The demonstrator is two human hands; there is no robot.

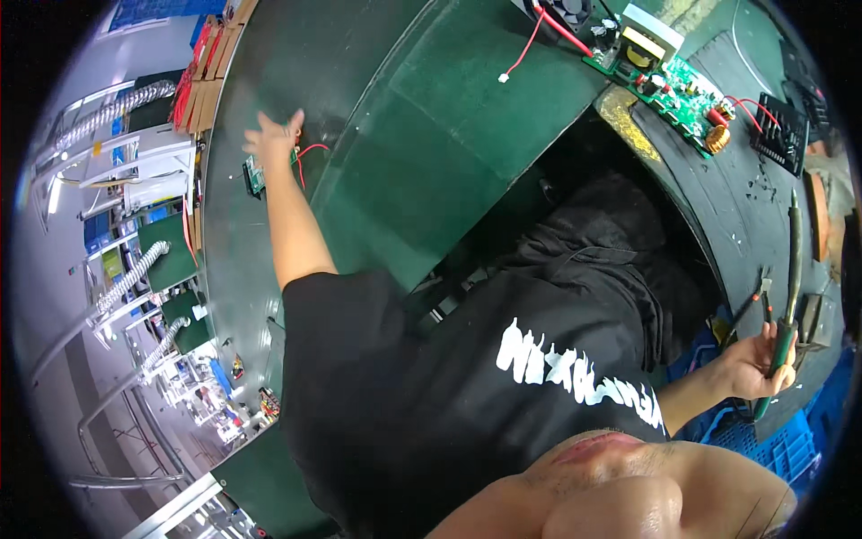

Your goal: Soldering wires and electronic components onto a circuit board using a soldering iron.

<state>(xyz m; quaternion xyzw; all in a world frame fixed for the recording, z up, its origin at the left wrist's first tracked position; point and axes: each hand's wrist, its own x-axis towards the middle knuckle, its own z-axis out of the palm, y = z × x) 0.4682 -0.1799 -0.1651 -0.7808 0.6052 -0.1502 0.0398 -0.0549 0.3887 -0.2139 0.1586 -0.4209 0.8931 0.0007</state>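
My left hand (274, 139) is stretched out over the dark green bench at the left, fingers spread, gripping nothing that shows. Right by its wrist lies a small circuit board (256, 178) with red wires, partly covered by the arm. At the lower right, my right hand (759, 364) is wrapped round the green handle of a soldering iron (790, 292), whose tip points up the picture. Beyond that hand, a larger green circuit board (682, 99) with a transformer, a copper coil and red wires rests on the bench at the upper right.
A black fan (570, 11) sits at the top, beside the larger board. To the board's right is a black finned part (781, 135). Pliers (761, 292) with red-marked handles lie near the iron. Blue baskets (781, 454) stand at the lower right; shelving and ducts fill the left.
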